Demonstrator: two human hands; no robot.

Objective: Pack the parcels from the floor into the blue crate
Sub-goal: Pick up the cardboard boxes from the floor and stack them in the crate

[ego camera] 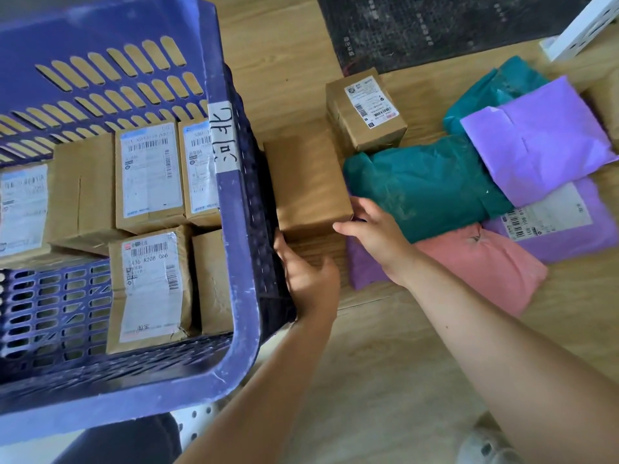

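Observation:
The blue crate (234, 229) fills the left of the view and holds several labelled cardboard boxes (150, 172). A plain brown box (306, 182) lies on the wooden floor right beside the crate's wall. My right hand (371, 229) grips the box's near right corner, fingers curled on its edge. My left hand (306, 276) reaches at the box's near left corner, next to the crate wall, with relaxed fingers; whether it touches the box is unclear. A smaller labelled box (366, 112) sits behind.
Soft mailer bags lie to the right on the floor: teal (422, 189), purple (536, 139), pink (485, 266) and a labelled purple one (562, 222). A dark mat (435, 25) lies at the back. A white perforated rail (582, 28) stands at the far right.

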